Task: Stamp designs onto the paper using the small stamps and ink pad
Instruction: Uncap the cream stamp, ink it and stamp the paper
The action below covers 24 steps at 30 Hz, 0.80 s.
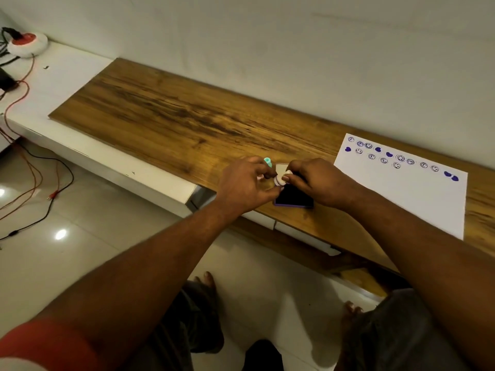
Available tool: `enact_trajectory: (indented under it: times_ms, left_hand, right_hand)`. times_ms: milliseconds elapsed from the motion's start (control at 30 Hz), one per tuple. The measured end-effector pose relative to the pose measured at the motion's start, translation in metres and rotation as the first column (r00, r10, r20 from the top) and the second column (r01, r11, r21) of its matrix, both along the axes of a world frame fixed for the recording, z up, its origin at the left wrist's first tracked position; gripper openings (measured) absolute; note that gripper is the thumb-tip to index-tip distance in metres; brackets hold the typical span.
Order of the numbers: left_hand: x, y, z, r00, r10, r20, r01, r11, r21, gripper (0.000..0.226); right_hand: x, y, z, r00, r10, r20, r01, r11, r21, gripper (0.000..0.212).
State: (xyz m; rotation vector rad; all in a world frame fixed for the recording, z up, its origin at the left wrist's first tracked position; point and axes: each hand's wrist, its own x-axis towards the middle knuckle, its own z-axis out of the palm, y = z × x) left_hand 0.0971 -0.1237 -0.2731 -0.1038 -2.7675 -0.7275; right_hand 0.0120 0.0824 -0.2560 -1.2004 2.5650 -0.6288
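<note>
1. Both hands met over the ink pad (294, 197): the right hand (316, 180) and left hand (247, 183) pinched one small white stamp (281, 179).
2. The paper (407, 194) lay to the right, nearer the right hand.
3. A green stamp (267, 162) showed behind the left hand.

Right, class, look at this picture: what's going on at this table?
A person is stamping designs on paper. Both hands meet over the open ink pad near the table's front edge: the left hand and right hand together hold a small round stamp just above the pad. A teal stamp shows behind the left fingers. To the right lies the paper, its top already marked with a band of purple smiley faces and hearts; the rest is blank.
</note>
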Motion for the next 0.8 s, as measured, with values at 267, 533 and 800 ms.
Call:
enact_trajectory:
  times_ms: [267, 533, 800]
  left_hand:
    - [0.019, -0.020, -0.013, 0.994, 0.072, 0.078, -0.068, 0.996, -0.052, 0.042]
    - [0.024, -0.029, -0.033, 0.967, 0.180, 0.183, -0.171, 0.983, -0.063, 0.043]
    - [0.022, -0.029, -0.036, 0.968, 0.175, 0.178, -0.173, 0.985, -0.025, 0.050]
  right_hand:
    - [-0.008, 0.012, -0.007, 0.993, -0.086, 0.083, 0.089, 0.996, -0.030, 0.030]
    - [-0.011, 0.010, -0.010, 0.994, -0.095, 0.061, 0.096, 0.995, -0.012, 0.031]
    - [-0.012, 0.009, -0.015, 0.995, -0.099, 0.000, 0.099, 0.994, 0.055, 0.039]
